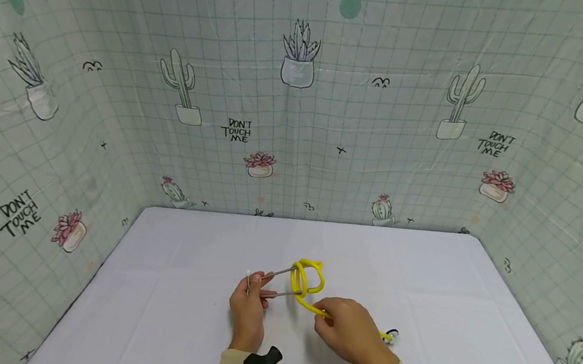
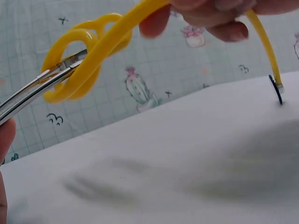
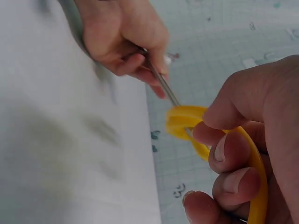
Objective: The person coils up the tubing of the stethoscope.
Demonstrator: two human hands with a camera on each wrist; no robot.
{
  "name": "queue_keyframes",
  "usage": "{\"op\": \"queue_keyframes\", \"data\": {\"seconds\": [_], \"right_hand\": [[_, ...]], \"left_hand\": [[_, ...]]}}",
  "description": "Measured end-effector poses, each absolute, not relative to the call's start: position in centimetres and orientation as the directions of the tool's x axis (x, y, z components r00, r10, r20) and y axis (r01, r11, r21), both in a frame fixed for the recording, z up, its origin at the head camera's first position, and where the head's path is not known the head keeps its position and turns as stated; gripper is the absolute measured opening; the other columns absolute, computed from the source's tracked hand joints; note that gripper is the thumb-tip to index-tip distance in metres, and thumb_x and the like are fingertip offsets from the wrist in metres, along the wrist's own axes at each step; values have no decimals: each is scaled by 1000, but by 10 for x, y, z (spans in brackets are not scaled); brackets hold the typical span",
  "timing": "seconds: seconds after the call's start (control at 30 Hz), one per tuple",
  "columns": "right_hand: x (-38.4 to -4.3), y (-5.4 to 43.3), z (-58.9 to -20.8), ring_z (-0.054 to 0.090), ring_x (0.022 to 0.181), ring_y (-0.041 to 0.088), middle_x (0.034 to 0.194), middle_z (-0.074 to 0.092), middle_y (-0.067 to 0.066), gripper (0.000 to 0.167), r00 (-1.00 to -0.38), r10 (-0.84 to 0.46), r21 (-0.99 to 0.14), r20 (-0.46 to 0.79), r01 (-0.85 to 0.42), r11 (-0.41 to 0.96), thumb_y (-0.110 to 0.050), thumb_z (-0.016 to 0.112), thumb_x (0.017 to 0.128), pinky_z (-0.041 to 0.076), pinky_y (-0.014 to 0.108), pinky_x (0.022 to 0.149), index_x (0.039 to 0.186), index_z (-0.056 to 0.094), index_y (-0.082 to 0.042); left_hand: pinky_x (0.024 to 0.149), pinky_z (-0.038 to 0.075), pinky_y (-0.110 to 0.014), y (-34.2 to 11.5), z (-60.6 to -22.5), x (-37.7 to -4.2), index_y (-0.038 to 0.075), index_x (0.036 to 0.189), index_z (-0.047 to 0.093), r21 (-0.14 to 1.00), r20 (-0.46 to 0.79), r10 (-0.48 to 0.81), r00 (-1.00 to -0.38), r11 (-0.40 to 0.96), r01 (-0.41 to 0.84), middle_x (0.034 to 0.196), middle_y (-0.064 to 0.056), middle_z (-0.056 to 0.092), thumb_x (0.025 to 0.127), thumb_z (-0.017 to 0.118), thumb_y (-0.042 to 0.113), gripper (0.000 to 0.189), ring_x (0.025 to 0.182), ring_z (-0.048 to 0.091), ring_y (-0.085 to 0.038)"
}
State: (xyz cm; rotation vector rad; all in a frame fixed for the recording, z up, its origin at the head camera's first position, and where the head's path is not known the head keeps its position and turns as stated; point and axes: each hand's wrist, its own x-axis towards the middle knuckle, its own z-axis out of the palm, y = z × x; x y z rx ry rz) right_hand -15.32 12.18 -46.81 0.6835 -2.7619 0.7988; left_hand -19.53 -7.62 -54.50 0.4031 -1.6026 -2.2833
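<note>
Near the middle of the table, my left hand (image 1: 248, 311) grips a two-legged metal tool (image 2: 35, 95), its slim legs spread apart and pointing right. Looped round the far ends of the legs is a yellow tube (image 1: 318, 284), wound in a few turns. Just to the right, my right hand (image 1: 351, 332) pinches the tube between thumb and fingers, close to the loops in the right wrist view. The tube's other end runs out behind that hand to a small metal and black end piece (image 1: 390, 336). The palm hides part of the tube.
A white cloth covers the table (image 1: 172, 289). Behind it and along both sides hangs a pale grid-patterned curtain (image 1: 344, 115) with printed cacti. Each wrist carries a black camera mount (image 1: 264, 360), and both sleeves are beige.
</note>
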Motion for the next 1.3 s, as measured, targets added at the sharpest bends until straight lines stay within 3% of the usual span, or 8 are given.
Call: {"op": "queue_keyframes", "data": {"seconds": [0.2, 0.67, 0.93, 1.3], "right_hand": [[-159, 135, -456, 44, 60, 1, 71, 56, -15, 10, -851, -397, -447, 345, -521, 728, -7, 71, 83, 42, 21, 55, 90, 76, -11], [-167, 147, -444, 54, 70, 6, 89, 68, -8, 18, -793, -430, -378, 432, -592, 712, -1, 70, 82, 48, 21, 61, 96, 73, -12], [-174, 151, -437, 56, 71, 7, 93, 70, -4, 21, -722, -446, -322, 529, -657, 681, 4, 75, 80, 50, 20, 62, 95, 71, -10], [-188, 155, -435, 61, 71, 11, 92, 71, -4, 20, -710, -429, -285, 558, -650, 705, -10, 86, 79, 51, 22, 62, 95, 74, -10]], "left_hand": [[55, 42, -21, -75, -546, -196, -6, 117, 63, 954, -28, -406, -913, -283, 97, 111, -12, 74, 106, 54, 19, 29, 70, 69, -19], [55, 43, -21, -74, -548, -194, -2, 113, 63, 977, -22, -352, -936, -206, 55, 107, -9, 75, 106, 53, 19, 24, 73, 70, -21], [55, 43, -20, -74, -546, -193, -5, 118, 61, 982, -6, -304, -953, -182, 52, 108, -11, 75, 106, 54, 20, 29, 73, 70, -21], [52, 45, -20, -75, -550, -194, -1, 109, 65, 988, 43, -186, -982, -138, 70, 101, -11, 76, 104, 57, 20, 23, 68, 69, -21]]}}
